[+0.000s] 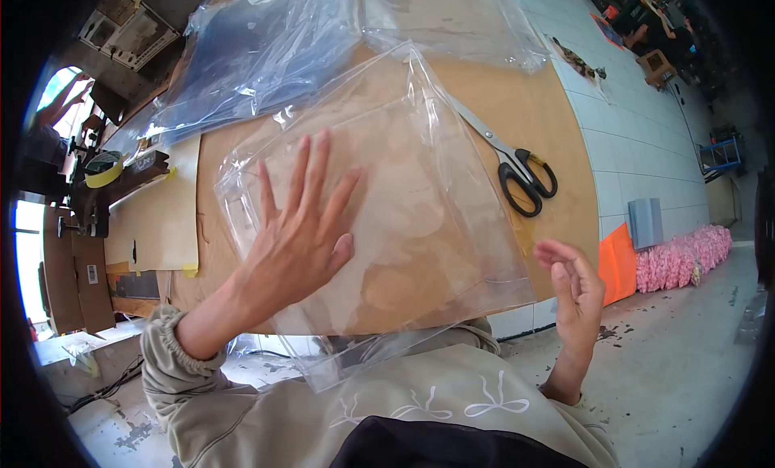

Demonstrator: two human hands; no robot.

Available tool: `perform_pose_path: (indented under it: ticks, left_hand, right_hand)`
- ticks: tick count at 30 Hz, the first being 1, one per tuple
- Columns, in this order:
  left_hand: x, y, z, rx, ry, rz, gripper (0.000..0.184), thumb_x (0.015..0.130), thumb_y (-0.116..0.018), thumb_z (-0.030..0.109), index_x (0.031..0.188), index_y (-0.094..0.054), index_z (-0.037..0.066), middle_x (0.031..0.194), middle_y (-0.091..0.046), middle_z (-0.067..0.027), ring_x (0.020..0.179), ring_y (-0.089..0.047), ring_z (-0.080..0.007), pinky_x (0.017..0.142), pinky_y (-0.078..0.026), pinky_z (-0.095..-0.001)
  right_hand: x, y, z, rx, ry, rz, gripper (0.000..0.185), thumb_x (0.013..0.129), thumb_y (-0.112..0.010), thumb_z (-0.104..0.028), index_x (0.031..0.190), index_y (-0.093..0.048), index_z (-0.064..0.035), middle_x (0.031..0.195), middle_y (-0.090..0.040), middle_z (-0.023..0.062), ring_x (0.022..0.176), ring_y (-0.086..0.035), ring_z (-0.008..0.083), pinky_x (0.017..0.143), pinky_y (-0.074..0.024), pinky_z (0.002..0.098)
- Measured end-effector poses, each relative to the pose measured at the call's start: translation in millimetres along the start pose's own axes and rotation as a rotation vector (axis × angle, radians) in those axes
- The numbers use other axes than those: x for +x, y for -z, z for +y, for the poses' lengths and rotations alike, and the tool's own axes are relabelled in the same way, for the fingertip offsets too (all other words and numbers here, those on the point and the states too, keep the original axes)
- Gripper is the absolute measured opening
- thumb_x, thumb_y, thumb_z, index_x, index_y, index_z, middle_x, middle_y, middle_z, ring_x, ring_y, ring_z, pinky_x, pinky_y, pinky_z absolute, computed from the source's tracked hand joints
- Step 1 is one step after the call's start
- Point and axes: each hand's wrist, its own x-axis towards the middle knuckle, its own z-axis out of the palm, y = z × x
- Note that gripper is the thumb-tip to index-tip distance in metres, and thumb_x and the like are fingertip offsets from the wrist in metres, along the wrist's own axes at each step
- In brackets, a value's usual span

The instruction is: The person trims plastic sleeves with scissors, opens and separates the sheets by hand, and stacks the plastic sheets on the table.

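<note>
A clear plastic bag or cover (404, 185) lies spread over the brown table, its lower corner hanging past the front edge against my sweatshirt. My left hand (303, 206) rests on it with the fingers spread. Beyond the right edge of the plastic, my right hand (577, 290) is raised with its fingers partly curled and apart; I see nothing in it. Black-handled scissors (515, 168) lie to the right, their blade tips under or beside the plastic's edge. Bluish clear plastic sheets (266, 56) are piled at the back left, with more clear plastic (452, 20) at the back right.
At the left stands a dark machine (101, 181) with a yellow tape roll (103, 169) on it, near a cardboard sheet (157, 218). On the floor to the right are pink bundles (682, 258), an orange item (617, 266) and a cat (577, 60). Another person (670, 44) sits far right.
</note>
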Motion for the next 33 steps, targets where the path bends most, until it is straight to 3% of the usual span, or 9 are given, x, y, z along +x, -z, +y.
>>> perform_pose_path:
  ticks: [2,7,9,11,17,22,25,29,33]
  left_hand:
    - [19,23,13,0.101,-0.150,0.020,0.068,0.076,-0.064,0.018,0.138,-0.037,0.013,0.151,-0.009,-0.0251,0.139,-0.014,-0.0414,0.108,-0.007,-0.0647]
    - [94,34,60,-0.182,-0.752,0.215,0.057,0.074,-0.067,0.019,0.127,-0.050,0.011,0.129,-0.049,-0.0186,0.124,-0.047,-0.0278,0.105,-0.031,-0.0512]
    - [129,48,77,-0.220,-0.779,-0.288,0.041,0.073,-0.069,0.022,0.112,-0.063,0.011,0.109,-0.062,-0.0100,0.105,-0.059,-0.0248,0.090,-0.045,-0.0412]
    - [153,44,88,-0.150,-0.868,-0.508,0.027,0.073,-0.069,0.025,0.097,-0.071,0.012,0.096,-0.067,-0.0076,0.093,-0.062,-0.0250,0.077,-0.048,-0.0394]
    - [169,33,102,0.034,-0.729,-0.878,0.036,0.066,-0.079,0.039,0.092,-0.074,0.015,0.100,-0.068,-0.0045,0.093,-0.063,-0.0225,0.075,-0.049,-0.0365]
    - [159,43,63,-0.262,-0.789,-0.656,0.022,0.073,-0.071,0.035,0.077,-0.074,0.013,0.078,-0.068,-0.0059,0.077,-0.064,-0.0244,0.070,-0.048,-0.0372]
    - [155,44,42,-0.557,-0.795,-0.449,0.024,0.077,-0.065,0.033,0.068,-0.072,0.013,0.066,-0.066,-0.0057,0.067,-0.063,-0.0243,0.065,-0.047,-0.0371]
    - [151,56,45,-0.616,-0.786,-0.438,0.029,0.081,-0.061,0.032,0.061,-0.070,0.013,0.060,-0.064,-0.0039,0.062,-0.062,-0.0225,0.059,-0.046,-0.0366]
    - [152,58,54,-0.562,-0.726,-0.441,0.030,0.082,-0.060,0.033,0.063,-0.072,0.014,0.062,-0.065,-0.0033,0.063,-0.062,-0.0216,0.061,-0.047,-0.0363]
  right_hand:
    - [-10,0,2,0.125,-0.107,-0.009,0.022,0.094,-0.050,-0.008,0.109,-0.058,0.0067,0.104,-0.062,0.0129,0.098,-0.060,0.0175,0.087,-0.0461,0.0284]
    - [-31,10,18,0.095,-0.169,0.000,0.019,0.094,-0.050,-0.006,0.104,-0.059,0.0074,0.098,-0.064,0.0112,0.092,-0.061,0.0152,0.084,-0.0470,0.0269]
    - [-43,11,22,0.098,-0.204,-0.010,0.018,0.094,-0.050,-0.006,0.103,-0.059,0.0076,0.097,-0.064,0.0112,0.091,-0.061,0.0150,0.084,-0.0473,0.0269]
    - [-48,13,25,0.073,-0.215,-0.019,0.018,0.094,-0.050,-0.005,0.102,-0.059,0.0078,0.097,-0.064,0.0117,0.090,-0.061,0.0153,0.084,-0.0475,0.0271]
    - [-50,12,27,0.109,-0.160,-0.040,0.015,0.091,-0.052,-0.002,0.098,-0.063,0.0055,0.095,-0.065,0.0130,0.091,-0.062,0.0168,0.082,-0.0489,0.0292]
    - [-40,19,15,-0.213,0.163,-0.416,0.018,0.084,-0.058,0.003,0.100,-0.065,0.0056,0.094,-0.067,0.0156,0.088,-0.065,0.0196,0.076,-0.0513,0.0301]
    - [-43,-1,17,-0.099,0.150,-0.421,0.022,0.082,-0.060,0.004,0.103,-0.065,0.0065,0.095,-0.067,0.0162,0.085,-0.066,0.0204,0.073,-0.0524,0.0296]
    - [-50,-27,16,0.197,-0.050,-0.158,0.020,0.087,-0.056,0.003,0.105,-0.062,0.0074,0.087,-0.066,0.0151,0.077,-0.064,0.0193,0.068,-0.0519,0.0279]
    - [-55,-39,21,0.222,0.126,0.013,0.019,0.090,-0.052,0.001,0.106,-0.061,0.0072,0.082,-0.063,0.0127,0.067,-0.059,0.0138,0.062,-0.0476,0.0222]
